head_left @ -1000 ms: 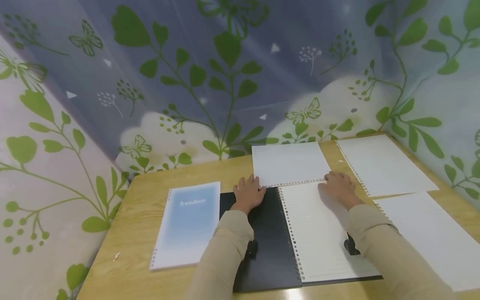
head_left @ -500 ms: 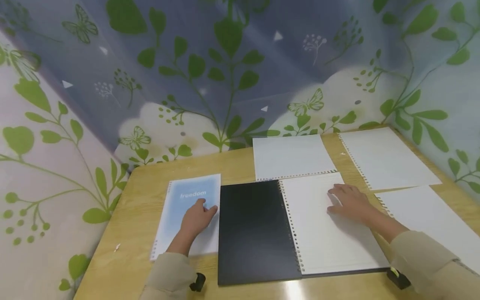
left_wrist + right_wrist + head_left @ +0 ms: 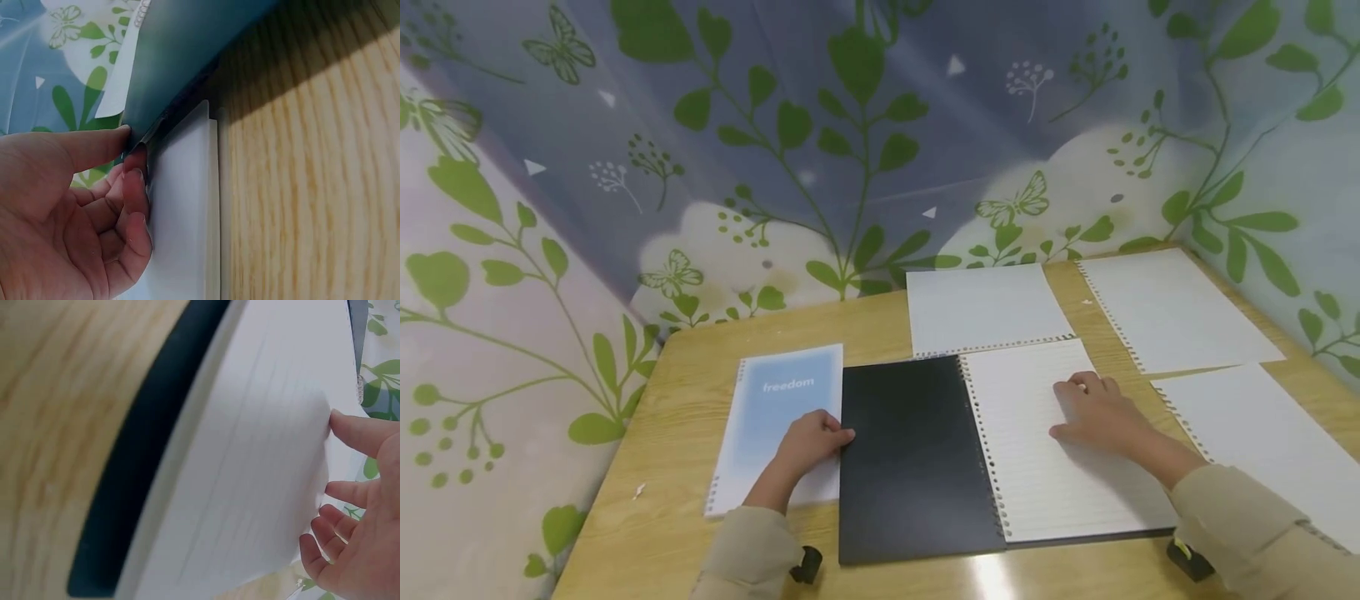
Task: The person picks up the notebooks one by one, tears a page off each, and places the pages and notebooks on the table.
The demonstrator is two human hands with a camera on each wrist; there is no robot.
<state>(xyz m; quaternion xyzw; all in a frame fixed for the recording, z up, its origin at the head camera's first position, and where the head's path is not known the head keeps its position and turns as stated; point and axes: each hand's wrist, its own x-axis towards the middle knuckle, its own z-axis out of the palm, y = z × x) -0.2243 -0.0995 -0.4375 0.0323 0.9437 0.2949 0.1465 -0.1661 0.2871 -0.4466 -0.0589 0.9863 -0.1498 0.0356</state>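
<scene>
A spiral notebook lies open in front of me, its black cover on the left and white lined pages on the right. My left hand is at the cover's left edge; in the left wrist view the thumb lies on top of the dark cover with fingers curled under it, pinching the edge. Over the lined page, my right hand rests with loosely bent fingers, their tips at the paper in the right wrist view. A blue and white notebook marked "freedom" lies under the left hand.
Loose punched sheets lie around the open notebook: one behind it, one at the back right and one at the right. A small paper scrap is on the wooden table. Leaf-patterned cloth hangs behind.
Both hands came back from the notebook's top edge. The left passed over the "freedom" notebook, then moved right and took hold of the black cover's edge. The right settled lower on the page.
</scene>
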